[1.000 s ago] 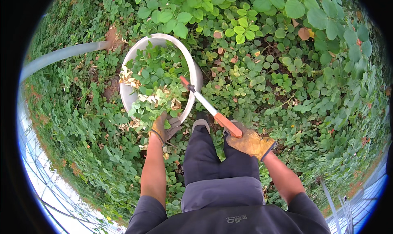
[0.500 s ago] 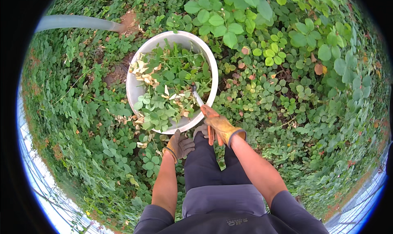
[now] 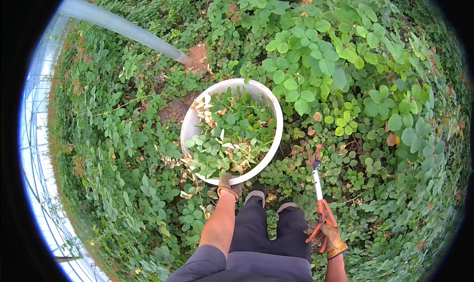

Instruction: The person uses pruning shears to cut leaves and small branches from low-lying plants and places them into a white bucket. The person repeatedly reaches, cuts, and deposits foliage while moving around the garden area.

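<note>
A white bucket stands among low green plants, filled with cut leafy stems and pale dry leaves. My left hand, in a brown glove, grips the bucket's near rim. My right hand, in a tan glove, holds orange-handled long shears at the lower right; their blades point up and away over the ground plants, to the right of the bucket. My dark trousers and shoes are between the two hands.
Dense green ground cover surrounds me on all sides. A grey metal pole rises from a bare soil patch behind the bucket. A greenhouse frame shows at the left rim.
My right hand has swung the shears out of the bucket to the right side. My left hand has moved onto the bucket's near rim. The view has shifted, so the bucket sits more central.
</note>
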### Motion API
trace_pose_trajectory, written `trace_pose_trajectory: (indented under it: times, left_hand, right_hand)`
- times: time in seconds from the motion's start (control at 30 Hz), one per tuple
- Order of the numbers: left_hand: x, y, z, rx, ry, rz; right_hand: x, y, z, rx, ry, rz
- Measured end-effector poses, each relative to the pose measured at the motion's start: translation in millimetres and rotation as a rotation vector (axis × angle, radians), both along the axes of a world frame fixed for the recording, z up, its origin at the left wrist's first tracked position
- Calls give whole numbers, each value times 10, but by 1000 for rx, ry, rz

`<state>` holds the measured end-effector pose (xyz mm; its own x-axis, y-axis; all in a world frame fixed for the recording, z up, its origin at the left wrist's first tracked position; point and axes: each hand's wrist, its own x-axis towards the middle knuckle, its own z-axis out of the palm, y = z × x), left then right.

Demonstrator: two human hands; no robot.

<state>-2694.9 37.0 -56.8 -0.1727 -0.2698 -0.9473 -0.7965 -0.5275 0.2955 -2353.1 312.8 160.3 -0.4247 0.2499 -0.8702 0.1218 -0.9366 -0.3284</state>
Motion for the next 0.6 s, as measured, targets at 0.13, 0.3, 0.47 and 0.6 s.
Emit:
trace_pose_trajectory:
  times: [0.13,0.3,0.47,0.6]
  left_hand:
    - [44,-5,660,-60,37,121]
    - [156,-293,2106,-136,-83,-25]
    - [181,-253,3013,-162,136,-98]
    - [-225,-84,3501,-146,272,-97]
  right_hand:
    - [303,103,-132,146,-266,152]
    - [646,336,35,404,-759,782]
    - [618,369,205,387,-693,841]
    - [376,262,172,449,-636,892]
